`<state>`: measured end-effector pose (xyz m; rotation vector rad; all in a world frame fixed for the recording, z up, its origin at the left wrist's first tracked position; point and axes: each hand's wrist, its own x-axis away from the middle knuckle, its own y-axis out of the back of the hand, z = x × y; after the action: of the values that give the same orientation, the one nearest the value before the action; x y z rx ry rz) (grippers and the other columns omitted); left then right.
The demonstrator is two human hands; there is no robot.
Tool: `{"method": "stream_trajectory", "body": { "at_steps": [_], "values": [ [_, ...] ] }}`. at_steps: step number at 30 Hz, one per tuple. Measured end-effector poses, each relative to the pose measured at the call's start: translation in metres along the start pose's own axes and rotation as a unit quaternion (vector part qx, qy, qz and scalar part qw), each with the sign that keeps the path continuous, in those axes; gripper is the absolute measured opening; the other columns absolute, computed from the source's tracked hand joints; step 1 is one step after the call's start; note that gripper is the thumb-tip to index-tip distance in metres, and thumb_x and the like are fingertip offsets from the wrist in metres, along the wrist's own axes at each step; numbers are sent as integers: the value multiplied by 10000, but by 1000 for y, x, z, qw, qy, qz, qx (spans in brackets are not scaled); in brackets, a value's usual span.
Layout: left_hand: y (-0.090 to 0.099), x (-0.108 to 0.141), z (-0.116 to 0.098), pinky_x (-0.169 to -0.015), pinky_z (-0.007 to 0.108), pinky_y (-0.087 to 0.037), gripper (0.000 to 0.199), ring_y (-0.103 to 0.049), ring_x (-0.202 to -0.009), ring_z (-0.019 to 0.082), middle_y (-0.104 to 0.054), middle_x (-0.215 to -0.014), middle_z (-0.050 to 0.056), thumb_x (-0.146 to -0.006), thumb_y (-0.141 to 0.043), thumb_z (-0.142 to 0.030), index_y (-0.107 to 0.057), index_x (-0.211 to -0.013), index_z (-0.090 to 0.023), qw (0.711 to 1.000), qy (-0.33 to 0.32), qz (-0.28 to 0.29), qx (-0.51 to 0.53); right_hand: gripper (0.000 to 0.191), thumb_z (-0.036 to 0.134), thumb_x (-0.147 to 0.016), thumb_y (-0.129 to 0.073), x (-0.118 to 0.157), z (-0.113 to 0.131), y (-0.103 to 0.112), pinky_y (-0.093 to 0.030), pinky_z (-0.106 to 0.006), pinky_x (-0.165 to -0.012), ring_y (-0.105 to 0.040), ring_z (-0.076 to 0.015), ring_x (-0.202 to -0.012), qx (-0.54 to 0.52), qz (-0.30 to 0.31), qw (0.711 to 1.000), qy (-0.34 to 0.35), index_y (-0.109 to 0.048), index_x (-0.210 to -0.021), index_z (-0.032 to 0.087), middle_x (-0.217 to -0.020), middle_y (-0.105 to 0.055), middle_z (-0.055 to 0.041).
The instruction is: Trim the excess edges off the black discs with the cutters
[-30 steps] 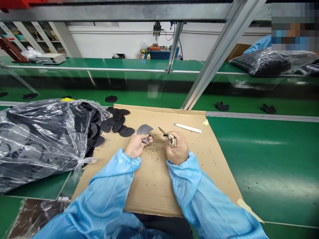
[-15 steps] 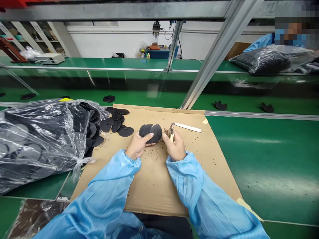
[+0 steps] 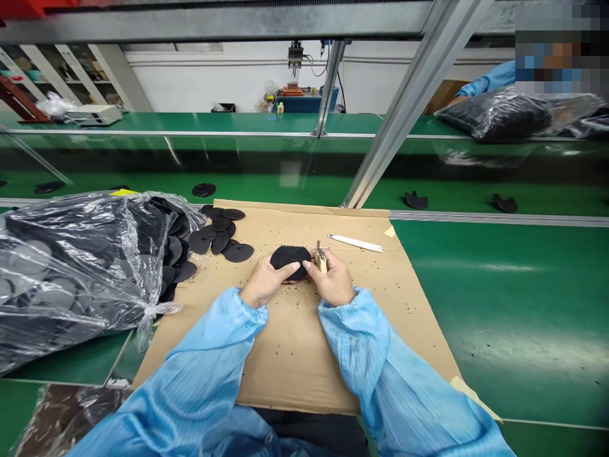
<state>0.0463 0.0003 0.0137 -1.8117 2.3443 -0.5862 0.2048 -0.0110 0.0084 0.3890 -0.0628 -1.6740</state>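
Observation:
Several overlapping black discs are held over the cardboard sheet, with my left hand closed on their left side, thumb on top. My right hand grips a small metal cutter with pale handles, and its thumb touches the discs' right edge. Behind the right hand lies a flat white strip. A loose pile of black discs rests at the cardboard's back left, beside a clear plastic bag full of more discs. Small dark specks dot the cardboard.
Black pieces sit on the green strip behind the cardboard. A slanted metal post rises at its back edge. Across the bench, a person's blue sleeve shows by another filled bag. Green table surface extends right.
The held discs, fanned out before, now overlap more closely. My right hand has moved left so its thumb meets them, and the cutter has shifted left with it.

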Motion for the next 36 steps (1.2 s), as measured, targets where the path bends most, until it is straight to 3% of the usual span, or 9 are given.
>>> {"method": "stream_trajectory", "body": {
  "at_steps": [4,9,15,19,22,27,31,36],
  "values": [
    [2,-1,-1,-907,433,-499,443,-648,-953,257,-702,-1017,120,-623,-819,-286,-692,-1004,-99,1000,-20,-12,18,279,393,-718,-670,0,3,-1,-449,-293,-685,-532,-155,-681,-33,-5,999,-17,-610,-888,179,-750,-586,-7],
    [2,1,-4,-904,440,-492,416,-655,-925,243,-706,-991,104,-611,-826,-258,-686,-975,-112,998,-9,14,57,319,396,-667,-751,2,9,-4,-458,-287,-684,-537,-151,-695,-141,25,989,-34,-624,-861,177,-762,-604,-7],
    [-1,1,-2,-919,399,-470,365,-646,-904,223,-713,-943,102,-594,-830,-241,-704,-904,-96,999,-40,2,23,451,351,-484,-868,2,10,-6,-438,-266,-608,-496,-115,-600,-233,5,963,-135,-597,-803,181,-672,-559,37],
    [-4,2,-1,-905,388,-472,356,-640,-904,225,-710,-943,107,-604,-826,-236,-699,-904,-91,999,-43,18,19,464,337,-433,-888,0,9,-4,-427,-263,-578,-488,-110,-574,-243,-5,957,-157,-595,-753,173,-635,-546,43],
    [-3,1,-2,-871,350,-491,360,-636,-906,206,-698,-957,91,-619,-821,-214,-679,-931,-106,997,-29,15,66,425,393,-513,-859,1,9,-5,-462,-286,-611,-527,-130,-599,-211,-3,971,-113,-612,-781,175,-658,-582,24],
    [5,-4,-6,-583,225,-512,264,-606,-693,119,-642,-845,38,-710,-760,-219,-623,-921,-139,981,108,-4,162,409,429,-684,-746,8,14,-9,-519,-374,-834,-645,-214,-877,-180,20,983,-12,-624,-994,191,-960,-685,-66],
    [6,-3,-8,-482,181,-486,191,-557,-580,80,-568,-753,10,-767,-711,-230,-609,-896,-135,970,167,54,166,235,341,-767,-660,14,19,-9,-533,-359,-817,-654,-199,-835,-64,-24,996,54,-628,-951,198,-909,-691,-56],
    [4,1,-9,-461,180,-490,301,-575,-606,93,-569,-799,22,-754,-726,-344,-621,-948,-139,964,177,106,165,167,321,-824,-606,18,21,-8,-528,-343,-806,-649,-193,-829,21,-44,993,111,-636,-945,210,-900,-689,-52]
  ]
}}
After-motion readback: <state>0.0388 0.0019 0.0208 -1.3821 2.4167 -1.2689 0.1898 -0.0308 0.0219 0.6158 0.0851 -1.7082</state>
